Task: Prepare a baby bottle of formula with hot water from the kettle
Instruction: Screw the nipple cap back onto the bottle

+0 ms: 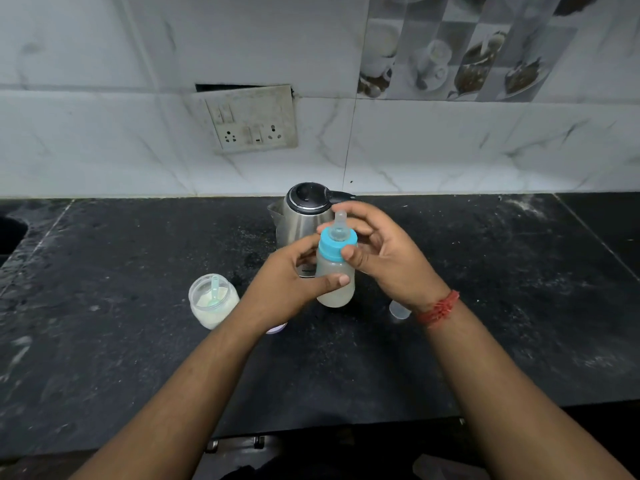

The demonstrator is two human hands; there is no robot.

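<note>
Black counter (485,323), bottle (335,278) upright, teat up, both hands (284,282) (384,258) gripping

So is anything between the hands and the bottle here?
No. The left hand grips the bottle body and the right hand holds its blue collar; nothing sits between fingers and bottle.

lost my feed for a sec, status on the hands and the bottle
Left hand grips bottle body, right hand on blue collar. Bottle holds cloudy liquid, teat on. Kettle just behind, nothing blocking.
</note>
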